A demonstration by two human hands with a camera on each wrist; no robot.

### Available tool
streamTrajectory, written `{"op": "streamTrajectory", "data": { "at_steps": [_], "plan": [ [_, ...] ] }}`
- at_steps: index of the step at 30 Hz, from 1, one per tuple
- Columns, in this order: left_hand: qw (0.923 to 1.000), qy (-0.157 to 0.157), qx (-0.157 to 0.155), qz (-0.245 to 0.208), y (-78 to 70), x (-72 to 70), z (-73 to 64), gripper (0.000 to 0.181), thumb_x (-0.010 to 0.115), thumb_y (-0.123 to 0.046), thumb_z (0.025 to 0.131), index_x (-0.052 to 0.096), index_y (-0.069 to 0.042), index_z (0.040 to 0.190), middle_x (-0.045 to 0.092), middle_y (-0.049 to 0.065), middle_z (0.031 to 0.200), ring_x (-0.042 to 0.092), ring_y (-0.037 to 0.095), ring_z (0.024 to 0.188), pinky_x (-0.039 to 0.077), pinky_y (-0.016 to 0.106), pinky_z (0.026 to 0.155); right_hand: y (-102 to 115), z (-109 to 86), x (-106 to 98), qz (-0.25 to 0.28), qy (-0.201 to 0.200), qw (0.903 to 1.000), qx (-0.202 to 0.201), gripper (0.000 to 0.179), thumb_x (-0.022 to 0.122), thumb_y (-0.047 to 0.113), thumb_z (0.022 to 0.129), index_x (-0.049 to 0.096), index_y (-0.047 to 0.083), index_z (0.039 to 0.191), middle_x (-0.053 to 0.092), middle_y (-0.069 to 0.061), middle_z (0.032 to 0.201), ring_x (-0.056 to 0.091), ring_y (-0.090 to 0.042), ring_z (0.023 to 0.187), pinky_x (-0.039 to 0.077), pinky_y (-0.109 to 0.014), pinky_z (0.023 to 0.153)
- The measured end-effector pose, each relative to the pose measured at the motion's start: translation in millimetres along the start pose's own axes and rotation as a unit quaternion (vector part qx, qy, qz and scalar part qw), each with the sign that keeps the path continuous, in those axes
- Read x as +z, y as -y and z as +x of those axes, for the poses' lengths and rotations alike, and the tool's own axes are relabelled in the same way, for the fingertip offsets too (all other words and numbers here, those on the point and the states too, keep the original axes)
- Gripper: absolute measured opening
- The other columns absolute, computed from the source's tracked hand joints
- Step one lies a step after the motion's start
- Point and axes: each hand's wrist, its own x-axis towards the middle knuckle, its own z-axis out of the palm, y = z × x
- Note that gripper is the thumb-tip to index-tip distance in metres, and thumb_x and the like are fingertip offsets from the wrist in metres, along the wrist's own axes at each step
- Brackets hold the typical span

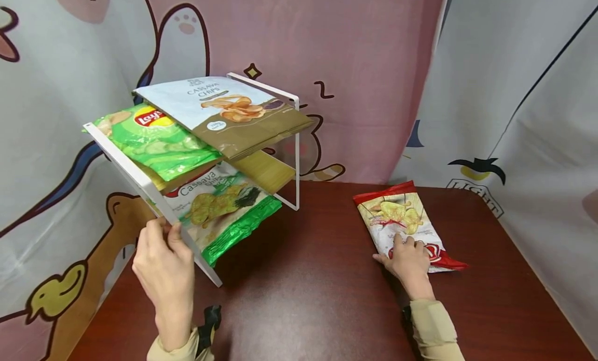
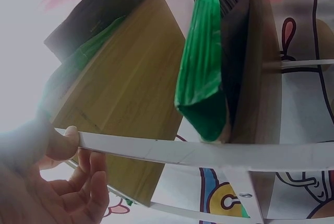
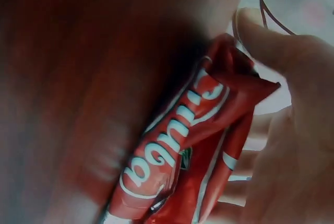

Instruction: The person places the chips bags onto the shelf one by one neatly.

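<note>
My left hand (image 1: 165, 270) pinches the white metal side frame (image 1: 201, 257) of a two-tier rack between thumb and fingers. Wooden boards (image 2: 125, 88) form its shelves. On the top board, a green Lay's chip bag (image 1: 161, 138) lies partly under a white-and-brown cassava chips bag (image 1: 229, 117). Below it, a green-and-white cassava chips bag (image 1: 221, 205) leans out over the front. At the right, my right hand (image 1: 408, 262) rests on a red-and-white chip bag (image 1: 402, 216) lying on the table, its fingers on the front and thumb by the left edge.
A dark reddish-brown table (image 1: 317, 278) carries the rack at the left and the red-and-white bag at the right. Behind it hangs a pink and white curtain (image 1: 364, 81) with cartoon prints, which also closes off both sides.
</note>
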Motion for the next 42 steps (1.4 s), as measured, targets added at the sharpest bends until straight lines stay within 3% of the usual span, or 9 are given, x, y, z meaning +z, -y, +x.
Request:
{"op": "streamTrajectory", "data": {
  "at_steps": [13,17,21,26,29,31,35,39,42],
  "plan": [
    [1.0000,-0.001,-0.001,0.001,1.0,1.9,-0.8,0.022,0.058,-0.012,0.092,0.057,0.010,0.090,0.056,0.024,0.077,0.053,0.042,0.063,0.038,0.050,0.056,-5,13.2,-4,0.041,0.032,0.9986,-0.007,0.051,0.073,0.025,0.075,0.054,-0.002,0.113,0.062,-0.033,0.096,0.058,-0.051,0.079,0.044,-0.057,0.056],
    [1.0000,0.001,0.003,0.004,0.8,1.3,-1.0,0.024,0.058,-0.014,0.093,0.057,0.010,0.090,0.056,0.025,0.076,0.053,0.041,0.063,0.037,0.049,0.056,-12,16.7,-10,0.065,0.039,0.9962,-0.042,0.048,0.071,0.020,0.074,0.058,0.002,0.116,0.066,-0.029,0.090,0.061,-0.046,0.072,0.043,-0.052,0.052],
    [0.9999,0.004,0.008,0.008,0.6,0.0,-0.7,0.026,0.057,-0.015,0.094,0.056,0.010,0.090,0.056,0.025,0.076,0.053,0.041,0.062,0.037,0.049,0.055,-19,19.4,-17,0.087,0.051,0.9887,-0.111,0.042,0.071,0.013,0.072,0.062,0.005,0.113,0.063,-0.014,0.073,0.054,-0.026,0.062,0.039,-0.038,0.051],
    [1.0000,0.001,0.008,0.004,0.8,0.6,-0.9,0.025,0.058,-0.015,0.093,0.056,0.010,0.090,0.056,0.025,0.076,0.052,0.042,0.062,0.037,0.049,0.055,-27,20.3,-21,0.112,0.041,0.9698,-0.213,0.039,0.069,-0.002,0.063,0.068,0.012,0.100,0.066,-0.005,0.079,0.052,-0.018,0.069,0.041,-0.034,0.060],
    [1.0000,0.002,0.005,0.004,1.3,1.1,-1.1,0.023,0.059,-0.013,0.092,0.057,0.010,0.091,0.056,0.025,0.077,0.053,0.042,0.062,0.038,0.050,0.055,-30,21.4,-18,0.101,0.011,0.9625,-0.252,0.039,0.063,-0.011,0.061,0.069,0.014,0.091,0.069,-0.007,0.091,0.061,-0.028,0.088,0.048,-0.045,0.078],
    [1.0000,0.002,0.000,0.002,1.1,1.2,-0.9,0.023,0.059,-0.013,0.092,0.057,0.010,0.091,0.057,0.025,0.077,0.053,0.042,0.063,0.038,0.050,0.056,-32,22.8,-16,0.088,-0.011,0.9610,-0.262,0.040,0.059,-0.015,0.062,0.070,0.013,0.088,0.070,-0.011,0.098,0.057,-0.037,0.105,0.041,-0.059,0.093],
    [1.0000,0.007,-0.001,0.003,0.7,0.6,-0.2,0.024,0.057,-0.014,0.093,0.057,0.011,0.092,0.057,0.025,0.078,0.053,0.043,0.064,0.039,0.051,0.057,-34,26.0,-9,0.076,-0.040,0.9647,-0.249,0.043,0.052,-0.019,0.064,0.072,0.011,0.086,0.067,-0.017,0.116,0.042,-0.046,0.126,0.020,-0.075,0.100],
    [1.0000,0.006,0.000,0.002,0.3,0.3,0.2,0.023,0.057,-0.013,0.093,0.057,0.010,0.091,0.056,0.024,0.077,0.053,0.042,0.064,0.038,0.051,0.057,-33,26.0,-8,0.087,-0.044,0.9706,-0.220,0.045,0.047,-0.019,0.067,0.074,0.006,0.092,0.061,-0.023,0.126,0.039,-0.049,0.129,0.023,-0.074,0.100],
    [1.0000,0.003,0.001,0.002,0.7,0.4,0.3,0.023,0.057,-0.013,0.093,0.057,0.010,0.090,0.056,0.024,0.077,0.052,0.043,0.064,0.038,0.052,0.057,-28,22.9,-11,0.098,-0.074,0.9767,-0.176,0.040,0.049,-0.015,0.070,0.071,0.001,0.099,0.060,-0.024,0.124,0.046,-0.048,0.121,0.036,-0.066,0.096]
  ]
}}
